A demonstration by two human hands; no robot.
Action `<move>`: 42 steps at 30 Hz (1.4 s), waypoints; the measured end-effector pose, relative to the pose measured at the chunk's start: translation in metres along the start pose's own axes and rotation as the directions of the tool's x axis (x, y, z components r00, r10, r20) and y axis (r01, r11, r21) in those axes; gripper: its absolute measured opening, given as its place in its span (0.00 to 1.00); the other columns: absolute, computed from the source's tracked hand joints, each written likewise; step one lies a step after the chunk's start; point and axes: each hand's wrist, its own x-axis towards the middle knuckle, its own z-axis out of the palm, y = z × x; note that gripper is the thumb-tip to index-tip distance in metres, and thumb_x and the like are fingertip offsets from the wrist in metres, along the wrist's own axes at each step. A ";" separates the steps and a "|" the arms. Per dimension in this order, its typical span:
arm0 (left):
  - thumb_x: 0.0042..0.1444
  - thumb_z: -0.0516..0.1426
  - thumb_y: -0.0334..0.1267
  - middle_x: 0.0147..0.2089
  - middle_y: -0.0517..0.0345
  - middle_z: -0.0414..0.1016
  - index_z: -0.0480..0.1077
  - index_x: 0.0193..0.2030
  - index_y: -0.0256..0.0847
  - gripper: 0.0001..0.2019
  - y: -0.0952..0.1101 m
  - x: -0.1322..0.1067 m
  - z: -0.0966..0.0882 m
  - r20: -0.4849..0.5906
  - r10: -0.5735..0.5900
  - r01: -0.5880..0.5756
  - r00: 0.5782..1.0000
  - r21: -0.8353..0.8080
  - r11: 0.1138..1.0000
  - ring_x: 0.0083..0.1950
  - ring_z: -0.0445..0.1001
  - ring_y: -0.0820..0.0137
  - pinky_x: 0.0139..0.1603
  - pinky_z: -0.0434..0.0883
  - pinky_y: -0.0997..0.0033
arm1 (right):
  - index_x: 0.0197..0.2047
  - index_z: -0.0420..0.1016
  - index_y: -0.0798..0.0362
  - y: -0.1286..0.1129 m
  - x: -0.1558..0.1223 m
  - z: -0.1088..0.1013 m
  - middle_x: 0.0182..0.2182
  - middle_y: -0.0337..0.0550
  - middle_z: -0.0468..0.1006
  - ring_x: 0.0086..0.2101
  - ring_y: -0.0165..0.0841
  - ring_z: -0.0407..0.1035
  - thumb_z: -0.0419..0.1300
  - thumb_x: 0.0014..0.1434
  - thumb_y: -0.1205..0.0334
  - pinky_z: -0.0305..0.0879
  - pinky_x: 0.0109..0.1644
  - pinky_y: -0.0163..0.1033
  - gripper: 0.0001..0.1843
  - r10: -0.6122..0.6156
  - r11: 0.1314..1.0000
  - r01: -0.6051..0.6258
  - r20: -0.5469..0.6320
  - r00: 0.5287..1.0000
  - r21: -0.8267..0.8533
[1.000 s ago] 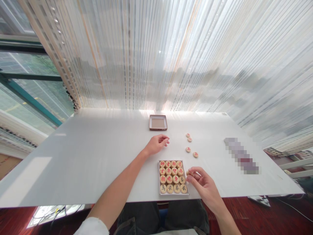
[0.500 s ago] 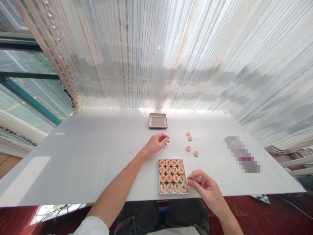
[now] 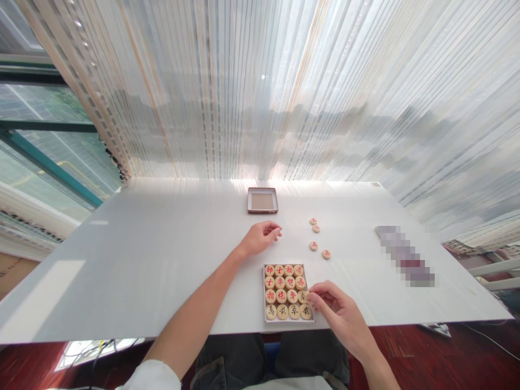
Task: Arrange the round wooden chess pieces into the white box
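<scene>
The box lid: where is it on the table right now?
In the head view the box lid lies open side up near the table's far edge, centre, just beyond the left hand.

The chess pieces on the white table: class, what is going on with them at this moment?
A person sits at a white table. The right hand has its fingertips at the right edge of a shallow tray filled with round wooden chess pieces in a four-by-four grid, touching a piece in the third row. The left hand rests loosely curled on the table beyond the tray. Four loose pieces lie to the right, and a box lid sits farther back.
</scene>
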 end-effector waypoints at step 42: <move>0.61 0.58 0.48 0.40 0.49 0.80 0.74 0.44 0.36 0.16 -0.001 -0.001 0.001 0.002 0.015 -0.015 1.000 0.014 1.000 0.36 0.78 0.69 0.44 0.75 0.68 | 0.40 0.76 0.50 -0.015 -0.003 0.018 0.32 0.44 0.79 0.34 0.38 0.73 0.57 0.65 0.46 0.70 0.38 0.39 0.16 -0.045 0.990 0.022 -0.165 0.985 -0.136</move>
